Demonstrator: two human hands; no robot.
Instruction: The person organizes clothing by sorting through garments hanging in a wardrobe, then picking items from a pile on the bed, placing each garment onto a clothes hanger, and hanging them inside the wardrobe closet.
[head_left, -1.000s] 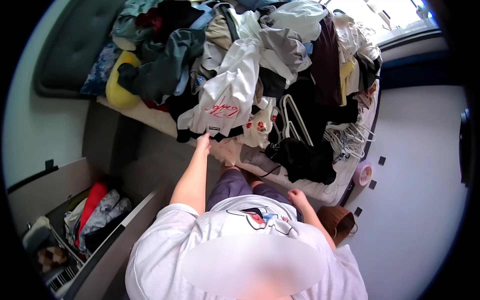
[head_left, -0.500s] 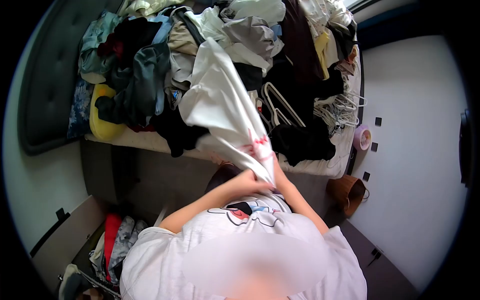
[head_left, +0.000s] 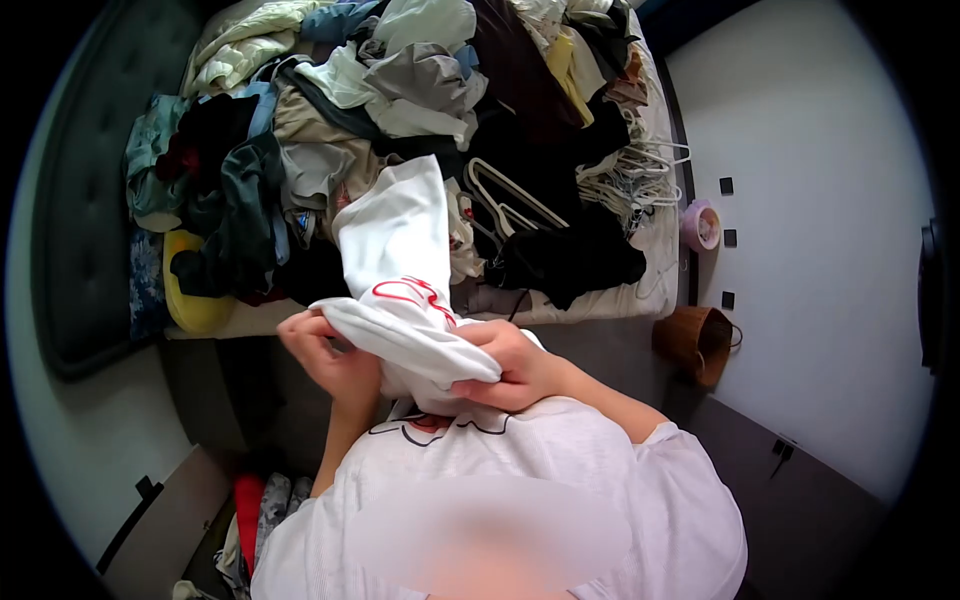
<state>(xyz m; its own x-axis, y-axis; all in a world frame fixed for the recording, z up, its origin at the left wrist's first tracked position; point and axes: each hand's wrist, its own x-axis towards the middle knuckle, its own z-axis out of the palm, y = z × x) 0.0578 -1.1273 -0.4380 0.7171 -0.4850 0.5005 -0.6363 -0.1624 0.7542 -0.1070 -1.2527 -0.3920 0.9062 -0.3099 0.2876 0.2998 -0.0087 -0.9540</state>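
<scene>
A white garment (head_left: 395, 240) with red script-like lettering hangs in front of my chest, its far end overlapping the bed's edge in view. At its near side a thick folded edge is stretched between my two hands. My left hand (head_left: 328, 358) grips the left end of that edge, fingers curled behind the cloth. The right end is pinched by my right hand (head_left: 512, 366), thumb toward me. The lettering lies just beyond the held edge, partly in the folds.
Heaped clothes (head_left: 420, 75) cover the bed (head_left: 595, 303). White hangers (head_left: 635, 180) lie bunched at its right, and a few larger hangers (head_left: 510, 200) nearer the middle. A brown basket (head_left: 690, 345) stands on the floor at right. Lower left, an open drawer (head_left: 165, 530) holds clothes.
My hands, together on the gathered garment before, are now apart and spread its edge. My left hand has moved left. The garment hangs shorter and straighter, and the view has shifted.
</scene>
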